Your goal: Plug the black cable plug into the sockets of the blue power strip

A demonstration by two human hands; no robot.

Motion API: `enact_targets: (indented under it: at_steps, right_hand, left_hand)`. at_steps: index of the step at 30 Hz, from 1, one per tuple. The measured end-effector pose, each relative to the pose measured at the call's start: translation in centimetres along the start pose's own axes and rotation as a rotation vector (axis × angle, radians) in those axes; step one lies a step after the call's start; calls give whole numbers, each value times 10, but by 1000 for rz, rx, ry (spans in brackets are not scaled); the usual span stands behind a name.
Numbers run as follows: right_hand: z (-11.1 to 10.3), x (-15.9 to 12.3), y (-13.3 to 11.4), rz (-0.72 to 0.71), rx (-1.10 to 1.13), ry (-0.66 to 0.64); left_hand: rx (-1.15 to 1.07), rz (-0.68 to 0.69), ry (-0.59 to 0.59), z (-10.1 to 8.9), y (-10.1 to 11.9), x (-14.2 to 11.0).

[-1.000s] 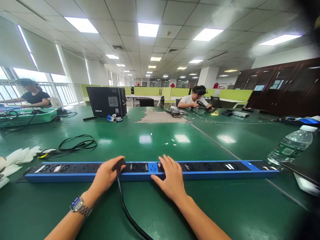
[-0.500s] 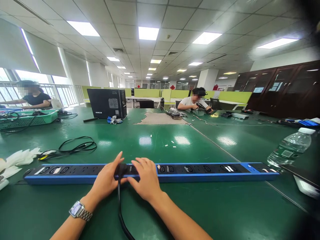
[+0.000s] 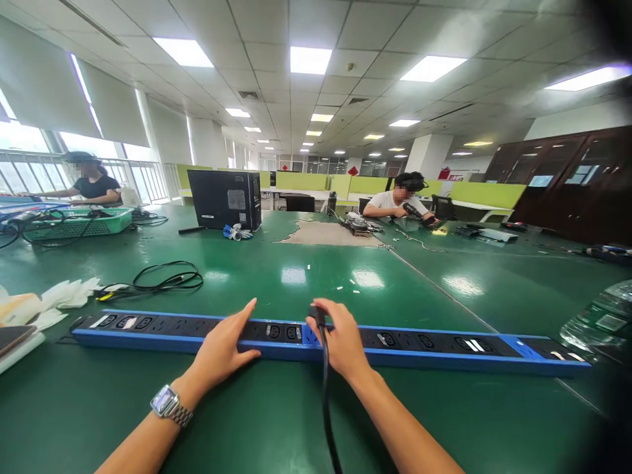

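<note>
A long blue-and-black power strip [image 3: 168, 340] with rows of sockets lies across the green table in front of me. My right hand [image 3: 343, 342] pinches a black plug [image 3: 316, 316] just above the strip's middle, right of a blue section. From the plug a thick black cable [image 3: 326, 401] hangs down toward me over the strip's front edge. Left of it, my left hand [image 3: 222, 345] rests at the strip, thumb and forefinger spread apart across it. Its other fingers are partly hidden. A metal-band watch [image 3: 170, 403] is on my left wrist.
A coiled black cable [image 3: 168, 280] and crumpled white gloves [image 3: 69, 296] lie at left. A plastic bottle [image 3: 600, 322] lies near the strip's right end. Farther back are a black computer case [image 3: 224, 199], a green basket [image 3: 99, 224] and two people seated at the table.
The plug was between both hands at the strip. My right hand now holds it farther right, and my left hand is apart from it. The view has shifted slightly.
</note>
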State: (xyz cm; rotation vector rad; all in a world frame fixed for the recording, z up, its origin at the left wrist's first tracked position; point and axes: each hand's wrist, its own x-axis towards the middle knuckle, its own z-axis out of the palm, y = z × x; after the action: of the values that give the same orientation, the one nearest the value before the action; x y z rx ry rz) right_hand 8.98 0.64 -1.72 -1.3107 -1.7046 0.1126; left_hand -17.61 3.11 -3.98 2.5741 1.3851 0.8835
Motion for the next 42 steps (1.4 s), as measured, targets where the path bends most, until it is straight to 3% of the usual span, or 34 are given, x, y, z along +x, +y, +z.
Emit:
enact_targets:
  at_steps: [4, 12, 16, 21, 24, 28, 30, 33, 36, 42]
  right_hand:
    - [-6, -19, 20, 73, -34, -97]
    - [0, -17, 2, -8, -188, -191]
    - [-3, -24, 5, -82, -238, -194]
    - [-4, -39, 18, -77, -343, -79]
    - [-3, -43, 22, -75, -388, -83]
    - [-2, -43, 21, -34, -424, -98]
    - [-2, -43, 19, -15, -428, -115]
    - [-2, -42, 17, 10, -427, -128]
    - [0, -42, 14, 26, -425, -129]
    - [2, -44, 17, 22, -419, -113]
  left_hand:
    - [11, -5, 1, -1, 3, 0]
    - [1, 41, 34, -1, 12, 2]
    - [-73, 159, 42, 14, 42, 16]
    - [-149, 267, 46, 48, 91, 42]
    - [-158, 286, 187, 52, 105, 54]
    - [-185, 201, 531, 23, 88, 60]
    - [-129, 157, 569, 6, 66, 53]
    - [-42, 83, 496, -8, 29, 31]
    - [-47, 7, 382, -8, 2, 11]
    - [-135, 84, 170, 1, 1, 9]
